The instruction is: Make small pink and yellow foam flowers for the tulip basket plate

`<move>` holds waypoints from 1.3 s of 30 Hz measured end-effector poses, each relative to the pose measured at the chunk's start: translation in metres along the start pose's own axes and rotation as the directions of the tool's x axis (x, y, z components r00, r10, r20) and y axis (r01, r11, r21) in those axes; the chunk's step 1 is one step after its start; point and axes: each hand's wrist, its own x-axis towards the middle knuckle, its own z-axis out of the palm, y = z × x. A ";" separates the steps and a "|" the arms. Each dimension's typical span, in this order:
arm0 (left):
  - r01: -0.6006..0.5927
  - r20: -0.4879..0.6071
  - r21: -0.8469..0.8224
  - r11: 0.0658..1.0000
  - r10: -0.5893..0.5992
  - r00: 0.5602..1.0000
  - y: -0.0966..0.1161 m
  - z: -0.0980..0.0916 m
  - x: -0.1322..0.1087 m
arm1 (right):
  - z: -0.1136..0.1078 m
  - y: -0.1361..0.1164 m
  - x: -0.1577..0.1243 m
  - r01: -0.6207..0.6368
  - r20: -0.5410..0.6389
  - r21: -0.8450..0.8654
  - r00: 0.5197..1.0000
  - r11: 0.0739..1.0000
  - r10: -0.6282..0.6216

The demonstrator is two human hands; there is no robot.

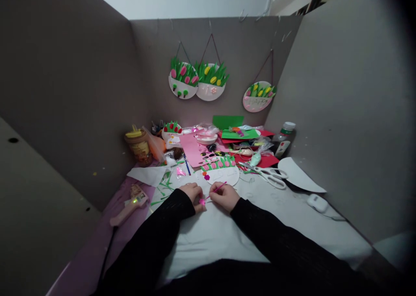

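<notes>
My left hand point(192, 193) is curled with its fingers pinching a small pink piece point(202, 202) down on the white sheet point(208, 235). My right hand point(225, 196) is closed around a thin pink stick point(218, 188), whose lower end meets the pink piece. Just beyond both hands lies a white paper-plate craft point(224, 174) with green grass and pink tulips along its top edge. Both arms are in black sleeves.
Scissors point(269, 174) lie right of the plate. A pink glue gun point(128, 209) with a lit green light rests at the left. A jar point(139, 148), glue bottle point(285, 136), coloured foam sheets point(240, 135) and scraps crowd the back. Cardboard walls point(65, 92) enclose the desk; three finished plates point(198, 81) hang there.
</notes>
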 end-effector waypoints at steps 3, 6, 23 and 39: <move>-0.018 0.022 -0.005 1.000 0.018 1.000 0.001 0.001 0.001 | 0.000 -0.002 -0.001 0.039 0.007 -0.071 0.999 0.997 -0.039; -0.029 0.020 -0.019 0.999 0.029 0.999 -0.001 0.002 0.002 | 0.000 -0.003 -0.003 0.066 -0.001 -0.112 0.998 0.992 -0.066; -0.107 -0.039 -0.104 0.989 0.104 0.994 -0.011 0.006 0.004 | -0.001 -0.001 -0.002 -0.079 -0.039 0.179 0.995 0.981 0.087; -0.086 -0.010 -0.057 0.995 0.086 0.996 -0.014 0.010 0.006 | 0.001 -0.007 -0.011 0.203 -0.061 -0.220 0.973 0.954 -0.221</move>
